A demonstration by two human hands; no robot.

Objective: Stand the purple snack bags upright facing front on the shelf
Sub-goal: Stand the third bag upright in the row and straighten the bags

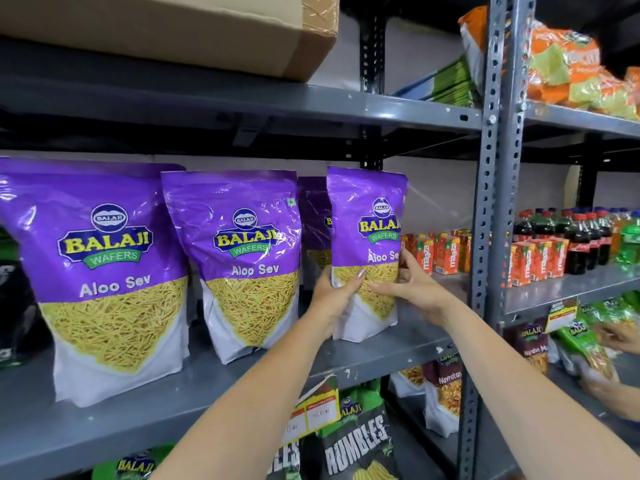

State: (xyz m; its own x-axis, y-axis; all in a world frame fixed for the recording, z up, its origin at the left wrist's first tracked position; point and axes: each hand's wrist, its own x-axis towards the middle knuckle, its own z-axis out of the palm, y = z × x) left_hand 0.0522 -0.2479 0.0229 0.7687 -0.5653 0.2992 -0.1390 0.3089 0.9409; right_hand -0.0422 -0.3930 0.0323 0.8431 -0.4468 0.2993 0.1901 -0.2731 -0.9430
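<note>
Three purple Aloo Sev snack bags stand upright on the grey shelf, labels to the front. The largest-looking bag is at the left and a second bag is in the middle. The right bag is held from both sides: my left hand grips its lower left edge and my right hand its lower right edge. It stands upright, turned slightly to the left. Another purple bag shows partly behind, between the middle and right bags.
A cardboard box sits on the shelf above. A grey upright post stands just right of the held bag. Juice cartons and soda bottles are further right. Dark and green snack bags fill the shelf below. Another person's hand handles packets at lower right.
</note>
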